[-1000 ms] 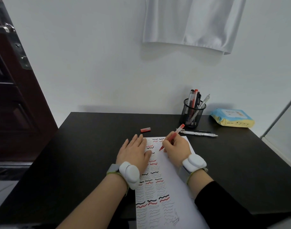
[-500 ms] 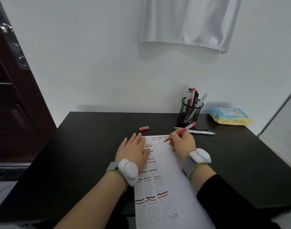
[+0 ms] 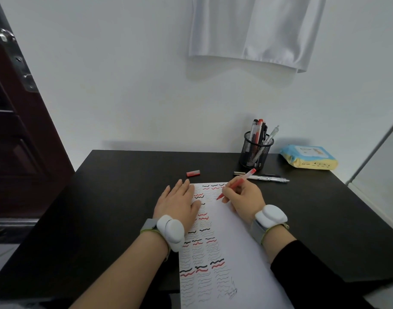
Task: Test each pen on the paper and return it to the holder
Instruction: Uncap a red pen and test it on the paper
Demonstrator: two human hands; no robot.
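Observation:
A white sheet of paper (image 3: 235,239) covered with red and black wavy lines lies on the dark table (image 3: 115,210). My right hand (image 3: 244,198) grips a red pen (image 3: 236,182), its tip down on the paper near the top. My left hand (image 3: 177,202) lies flat with straight fingers on the paper's left edge. A black mesh holder (image 3: 255,152) with several pens stands at the back right. The pen's red cap (image 3: 193,173) lies on the table beyond my left hand.
Two pens (image 3: 266,177) lie on the table in front of the holder. A blue and yellow pack of wipes (image 3: 309,156) sits to the holder's right. A brown door (image 3: 15,130) stands at the left, and white cloth (image 3: 257,30) hangs on the wall.
My right hand carried the red pen up to the top of the paper, then back down a little to a fresh spot. My left hand has stayed flat on the paper.

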